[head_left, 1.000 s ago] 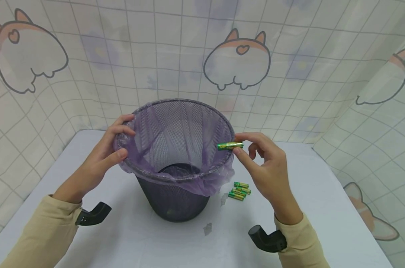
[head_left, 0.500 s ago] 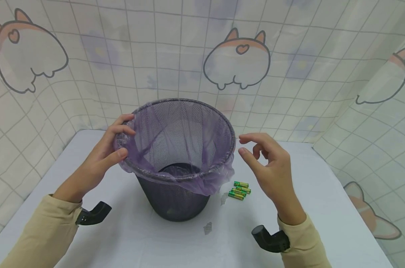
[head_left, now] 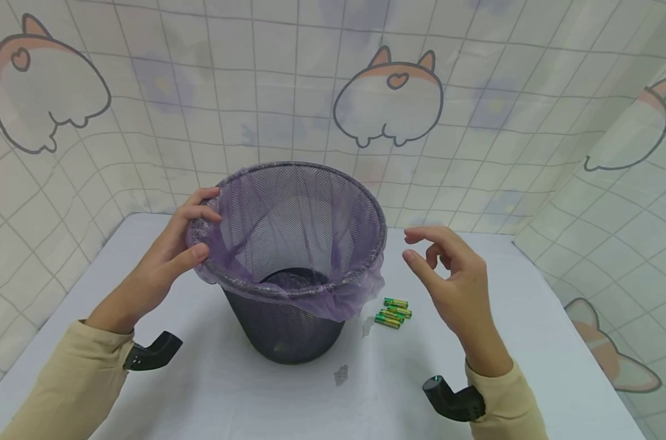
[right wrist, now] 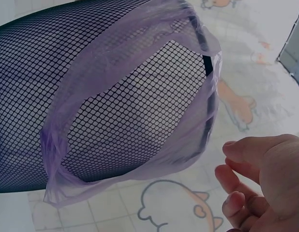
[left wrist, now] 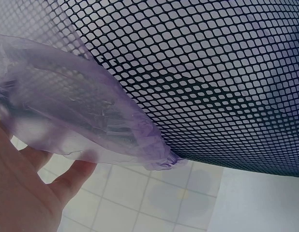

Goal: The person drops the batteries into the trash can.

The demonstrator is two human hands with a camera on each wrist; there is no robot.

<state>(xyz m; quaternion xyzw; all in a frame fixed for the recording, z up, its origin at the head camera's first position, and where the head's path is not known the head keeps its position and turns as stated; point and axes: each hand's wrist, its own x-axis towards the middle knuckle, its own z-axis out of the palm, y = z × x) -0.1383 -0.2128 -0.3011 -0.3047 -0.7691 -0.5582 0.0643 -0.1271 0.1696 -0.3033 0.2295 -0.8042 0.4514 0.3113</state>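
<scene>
A black mesh waste bin (head_left: 288, 333) stands on the table, lined with a thin purple bin bag (head_left: 340, 299) folded over its rim. My left hand (head_left: 164, 260) grips the rim at the left, with fingertips and thumb showing on the inner side. From the left wrist view, the bag's loose edge (left wrist: 82, 111) hangs over part of that hand. To the right of the bin my right hand (head_left: 454, 281) hangs in the air, holding nothing, its thumb and index finger apart. Several green and gold batteries (head_left: 393, 313) lie below it on the table.
A white table (head_left: 255, 403) carries everything. Two small grey patches mark its surface, one (head_left: 340, 375) in front of the bin. A curtain (head_left: 288, 79) with a grid and cartoon animals surrounds the back and sides.
The battery pinched in my right hand a second ago is gone from its fingers. That hand has drawn back to the right, away from the rim. My left hand stays put.
</scene>
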